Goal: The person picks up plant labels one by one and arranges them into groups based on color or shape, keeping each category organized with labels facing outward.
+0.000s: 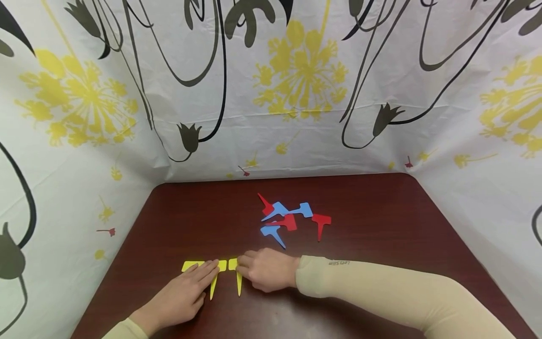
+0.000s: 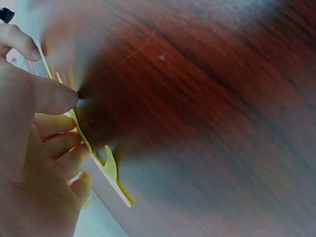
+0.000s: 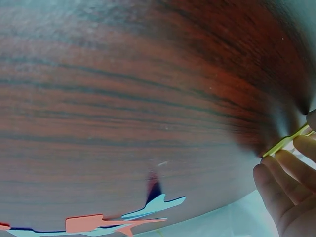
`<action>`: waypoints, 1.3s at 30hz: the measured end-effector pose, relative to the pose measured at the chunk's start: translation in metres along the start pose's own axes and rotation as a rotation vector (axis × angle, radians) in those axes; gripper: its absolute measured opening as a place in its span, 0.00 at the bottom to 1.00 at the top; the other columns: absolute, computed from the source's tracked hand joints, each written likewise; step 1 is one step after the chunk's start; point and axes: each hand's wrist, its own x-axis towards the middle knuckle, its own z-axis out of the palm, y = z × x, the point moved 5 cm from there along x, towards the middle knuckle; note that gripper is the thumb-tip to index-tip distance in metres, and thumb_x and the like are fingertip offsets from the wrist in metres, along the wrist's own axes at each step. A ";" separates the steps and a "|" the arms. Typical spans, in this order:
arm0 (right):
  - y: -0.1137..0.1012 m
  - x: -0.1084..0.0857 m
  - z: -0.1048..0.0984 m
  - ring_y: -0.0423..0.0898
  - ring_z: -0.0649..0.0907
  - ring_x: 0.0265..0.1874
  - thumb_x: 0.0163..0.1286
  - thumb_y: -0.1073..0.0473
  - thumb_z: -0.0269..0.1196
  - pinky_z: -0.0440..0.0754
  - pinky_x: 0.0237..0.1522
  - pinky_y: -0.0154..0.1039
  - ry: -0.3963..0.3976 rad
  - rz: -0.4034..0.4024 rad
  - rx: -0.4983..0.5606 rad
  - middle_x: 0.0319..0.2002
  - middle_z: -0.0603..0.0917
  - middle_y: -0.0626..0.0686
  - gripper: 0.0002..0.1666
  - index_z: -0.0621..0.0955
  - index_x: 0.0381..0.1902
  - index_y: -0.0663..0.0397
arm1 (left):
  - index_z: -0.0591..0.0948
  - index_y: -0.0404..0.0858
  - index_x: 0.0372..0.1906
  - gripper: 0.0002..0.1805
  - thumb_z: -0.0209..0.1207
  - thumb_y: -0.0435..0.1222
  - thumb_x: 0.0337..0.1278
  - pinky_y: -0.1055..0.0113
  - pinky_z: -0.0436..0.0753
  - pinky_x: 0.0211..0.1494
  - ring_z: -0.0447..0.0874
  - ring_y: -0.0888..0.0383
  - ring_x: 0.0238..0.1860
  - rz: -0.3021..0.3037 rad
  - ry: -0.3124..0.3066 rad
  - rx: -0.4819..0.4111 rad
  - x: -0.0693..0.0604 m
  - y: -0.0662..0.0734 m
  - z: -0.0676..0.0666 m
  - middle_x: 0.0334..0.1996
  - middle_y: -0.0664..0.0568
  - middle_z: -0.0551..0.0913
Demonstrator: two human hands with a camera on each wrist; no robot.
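Several T-shaped plastic plant labels lie on the dark table. Three are yellow and stand in a row near the front. My left hand [image 1: 182, 294] rests with extended fingers over the left yellow label [image 1: 191, 264] and the middle yellow label [image 1: 213, 286]; the left one's stem is hidden under the hand. My right hand [image 1: 267, 270] pinches the head of the right yellow plant label [image 1: 239, 285], which lies flat with a narrow gap to the middle one. In the right wrist view, its fingertips [image 3: 263, 170] meet the edge of the yellow label [image 3: 284, 144].
Behind the hands lies a loose cluster of blue labels [image 1: 270, 230] and red labels [image 1: 290, 221], some overlapping. One red label [image 1: 320, 225] is at the cluster's right. A patterned white cloth [image 1: 237, 155] surrounds the wooden table [image 1: 195, 212] at the back and sides.
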 end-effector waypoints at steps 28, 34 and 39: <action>0.023 -0.009 -0.016 0.39 0.77 0.30 0.64 0.50 0.66 0.79 0.28 0.30 0.114 0.113 -0.077 0.36 0.81 0.45 0.11 0.83 0.41 0.46 | 0.74 0.33 0.69 0.34 0.65 0.34 0.55 0.45 0.71 0.67 0.70 0.47 0.70 0.063 0.146 0.056 0.005 0.003 -0.003 0.71 0.43 0.70; 0.038 -0.014 -0.020 0.39 0.79 0.29 0.62 0.50 0.68 0.80 0.27 0.30 0.095 0.186 -0.092 0.35 0.82 0.46 0.13 0.84 0.42 0.47 | 0.72 0.35 0.72 0.34 0.64 0.37 0.60 0.45 0.69 0.68 0.67 0.48 0.72 0.064 0.133 0.003 0.010 0.011 -0.004 0.74 0.44 0.66; 0.049 -0.021 -0.018 0.40 0.80 0.28 0.63 0.51 0.68 0.81 0.25 0.33 0.036 0.283 -0.087 0.34 0.82 0.48 0.12 0.83 0.42 0.49 | 0.68 0.36 0.75 0.34 0.61 0.41 0.67 0.45 0.67 0.70 0.62 0.48 0.74 0.071 0.081 -0.020 0.016 0.018 -0.003 0.76 0.44 0.62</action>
